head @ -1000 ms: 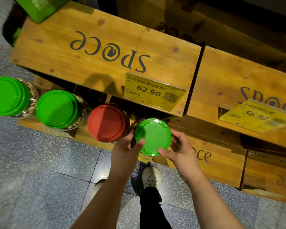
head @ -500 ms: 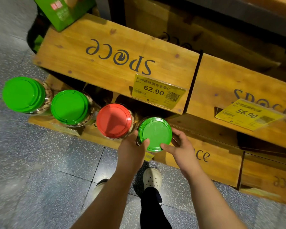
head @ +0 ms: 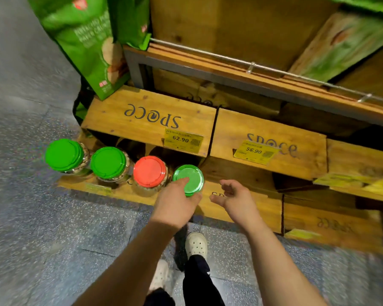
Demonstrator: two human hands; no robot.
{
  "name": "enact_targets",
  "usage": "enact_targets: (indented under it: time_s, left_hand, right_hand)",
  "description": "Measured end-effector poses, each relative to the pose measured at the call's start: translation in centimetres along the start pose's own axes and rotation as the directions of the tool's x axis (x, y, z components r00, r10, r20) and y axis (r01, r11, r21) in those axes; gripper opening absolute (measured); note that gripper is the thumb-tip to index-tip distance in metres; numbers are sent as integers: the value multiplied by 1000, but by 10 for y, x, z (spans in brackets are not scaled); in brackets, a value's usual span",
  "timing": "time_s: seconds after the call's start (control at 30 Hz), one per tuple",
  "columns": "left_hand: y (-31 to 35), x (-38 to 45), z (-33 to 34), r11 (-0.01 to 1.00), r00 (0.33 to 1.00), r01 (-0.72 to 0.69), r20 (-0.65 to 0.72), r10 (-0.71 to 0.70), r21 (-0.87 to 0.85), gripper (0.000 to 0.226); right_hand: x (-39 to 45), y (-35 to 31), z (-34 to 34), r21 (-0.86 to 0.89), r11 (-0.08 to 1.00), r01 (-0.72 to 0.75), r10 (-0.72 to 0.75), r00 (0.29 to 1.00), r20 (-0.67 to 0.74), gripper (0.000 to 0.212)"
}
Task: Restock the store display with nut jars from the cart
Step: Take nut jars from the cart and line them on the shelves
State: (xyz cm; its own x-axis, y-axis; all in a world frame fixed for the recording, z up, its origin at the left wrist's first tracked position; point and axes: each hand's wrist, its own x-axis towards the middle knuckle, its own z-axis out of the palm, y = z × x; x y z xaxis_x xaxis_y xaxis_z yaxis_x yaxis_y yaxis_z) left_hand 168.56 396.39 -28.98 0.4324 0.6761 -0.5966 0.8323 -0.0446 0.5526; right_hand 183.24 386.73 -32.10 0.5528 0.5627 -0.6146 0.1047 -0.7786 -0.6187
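On the lowest wooden shelf [head: 119, 192] of the display, seen from my head camera looking down, four nut jars stand in a row. From the left they are a green-lidded jar [head: 64, 154], a second green-lidded jar [head: 108, 162], a red-lidded jar [head: 149, 171] and the green-lidded jar at the right end [head: 189, 178]. That last one sits upright, just beside the red one, under the crate [head: 148, 120] that carries the yellow 62.90 price tag [head: 182, 139].

I judge this jar to be as good as placed: it rests on the shelf in line with the others. The shelf runs on bare to the right of it, below the 56.90 price tag [head: 253, 150], so more jars would fit there. The cart is not in view, so I cannot tell how many are left to bring.

My left hand [head: 175, 203] lies at the near side of the jar, with a fingertip resting on top of the lid; whether the other fingers wrap the side I cannot tell, since my own hand hides them. My right hand [head: 233, 198] is apart from the jar, off to its right, fingers loosely curled and holding nothing. Green snack bags [head: 91, 47] lean above the crates, and my shoes [head: 196, 245] show on the speckled floor [head: 42, 239].
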Motion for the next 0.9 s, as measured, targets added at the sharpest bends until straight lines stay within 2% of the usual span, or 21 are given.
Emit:
enact_targets:
  time_s: [0.17, 0.33, 0.43, 0.57, 0.73, 0.9]
  left_hand:
    - [46, -69, -37, 959, 978, -206, 18, 206, 196, 63]
    - [94, -148, -66, 806, 901, -428, 128, 414, 409, 66]
    - [126, -203, -78, 614, 811, -562, 223, 541, 553, 69]
    - [172, -260, -82, 366, 690, -655, 325, 647, 660, 67]
    - [231, -326, -60, 132, 525, -739, 443, 726, 660, 57]
    - [278, -382, -8, -51, 376, -772, 521, 766, 633, 70]
  right_hand:
    - [-96, -25, -53, -71, 997, 17, -23, 997, -78, 57]
    - [-198, -46, -103, -175, 983, 62, -90, 983, -157, 58]
    - [-268, -51, -131, -232, 972, 34, -89, 968, -234, 62]
    - [-340, -42, -166, -259, 966, -11, -74, 945, -317, 62]
    - [-419, -11, -213, -250, 962, -109, -12, 900, -436, 63]
    - [-485, 40, -258, -200, 957, -210, 68, 832, -551, 66]
